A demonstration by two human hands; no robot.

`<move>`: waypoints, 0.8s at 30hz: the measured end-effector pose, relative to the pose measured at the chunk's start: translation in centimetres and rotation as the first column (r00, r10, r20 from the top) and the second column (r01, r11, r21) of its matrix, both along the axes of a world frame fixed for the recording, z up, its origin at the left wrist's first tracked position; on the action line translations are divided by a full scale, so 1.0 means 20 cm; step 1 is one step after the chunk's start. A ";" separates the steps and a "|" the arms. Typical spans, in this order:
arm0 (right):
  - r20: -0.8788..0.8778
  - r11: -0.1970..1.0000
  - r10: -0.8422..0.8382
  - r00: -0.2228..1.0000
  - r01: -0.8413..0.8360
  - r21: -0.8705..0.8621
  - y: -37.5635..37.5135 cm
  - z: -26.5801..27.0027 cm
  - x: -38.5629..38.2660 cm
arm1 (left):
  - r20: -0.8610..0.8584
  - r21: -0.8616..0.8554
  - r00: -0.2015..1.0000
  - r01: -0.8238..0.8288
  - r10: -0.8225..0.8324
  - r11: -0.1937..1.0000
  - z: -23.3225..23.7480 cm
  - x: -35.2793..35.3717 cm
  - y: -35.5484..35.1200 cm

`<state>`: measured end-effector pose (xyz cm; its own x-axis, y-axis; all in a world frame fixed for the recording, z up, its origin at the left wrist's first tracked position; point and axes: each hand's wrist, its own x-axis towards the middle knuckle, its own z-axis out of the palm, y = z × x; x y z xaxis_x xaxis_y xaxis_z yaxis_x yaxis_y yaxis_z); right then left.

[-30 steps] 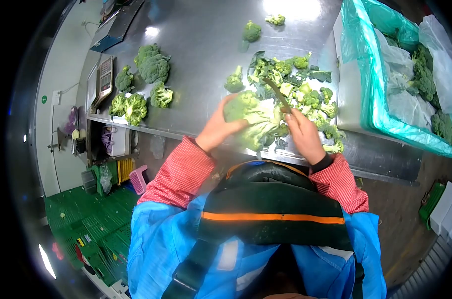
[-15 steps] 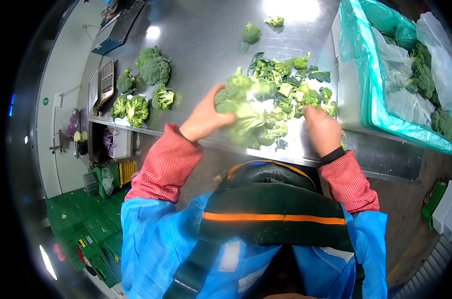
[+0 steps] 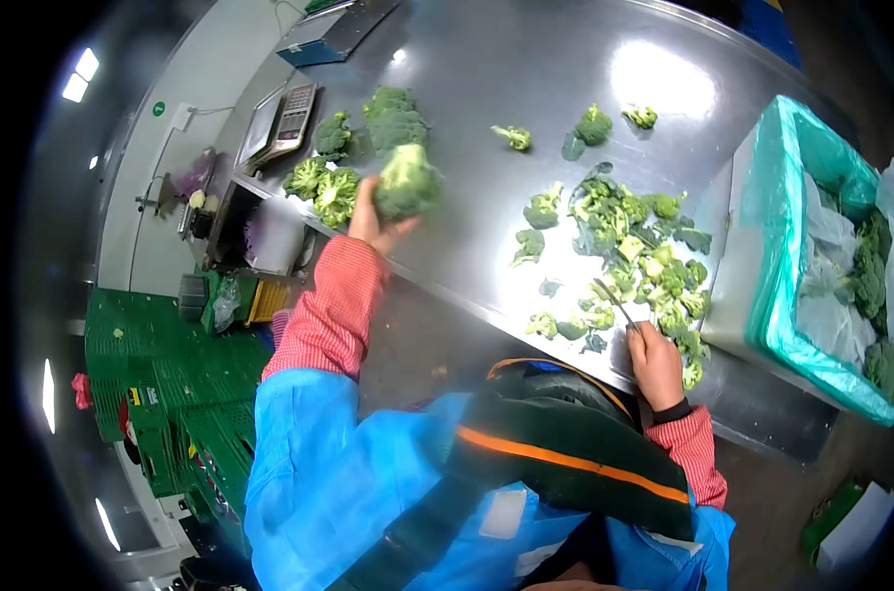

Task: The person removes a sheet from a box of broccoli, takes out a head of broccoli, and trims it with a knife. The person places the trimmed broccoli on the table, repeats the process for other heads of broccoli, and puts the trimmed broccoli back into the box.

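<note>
My left hand [image 3: 376,219] is wrapped round a broccoli head [image 3: 407,184] with its pale cut stem side up, slightly blurred. It is beside several whole heads [image 3: 396,120] at the left of the metal table [image 3: 486,79]. My right hand [image 3: 656,364] is closed on a small thin-bladed knife [image 3: 616,301], its tip pointing up and left. Around the knife lies a pile of cut broccoli florets and leaves [image 3: 634,246]. A few loose florets [image 3: 593,126] lie farther back.
On the right stands a white box with a green plastic liner [image 3: 777,236], holding broccoli and clear bags. A weighing scale [image 3: 294,118] sits at the table's left end, near a blue-grey box [image 3: 319,41]. Green crates [image 3: 151,345] are stacked at the lower left.
My left hand has moved left with the broccoli head, away from the pile. More cut florets now show at the pile's left. The view has turned, and the knife is now visible.
</note>
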<state>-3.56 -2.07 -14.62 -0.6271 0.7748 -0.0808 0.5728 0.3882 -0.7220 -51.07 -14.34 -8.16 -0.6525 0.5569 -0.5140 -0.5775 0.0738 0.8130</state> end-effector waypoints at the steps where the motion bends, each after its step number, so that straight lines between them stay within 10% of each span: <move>1: 0.000 1.000 0.006 1.000 -0.006 0.011 0.00 0.00 0.00 | -0.050 0.076 0.992 -0.112 0.116 0.991 0.00 -0.09 -0.01; 6: -0.017 0.996 0.038 0.999 -0.037 0.080 -0.04 -0.05 -0.01 | 0.026 0.134 0.836 -0.546 0.548 0.827 0.00 -0.25 0.06; 12: -0.076 0.983 0.088 0.993 -0.074 0.168 -0.05 -0.10 0.13 | -0.317 0.127 0.928 0.248 -0.198 0.960 0.14 0.35 0.59; 18: -0.151 0.976 -0.033 0.988 0.065 0.208 -0.05 -0.04 0.33 | -0.720 -0.035 0.300 0.884 -0.625 0.466 0.51 1.36 1.18; 22: -0.091 0.984 -0.079 0.993 0.093 0.154 -0.06 -0.04 0.51 | -0.754 -0.144 -0.086 0.989 -0.651 0.036 0.52 2.00 1.55; 24: -0.088 0.986 -0.117 0.989 0.126 0.110 -0.05 0.00 0.62 | -0.804 -0.363 -0.283 0.930 -0.522 0.054 0.48 2.31 1.71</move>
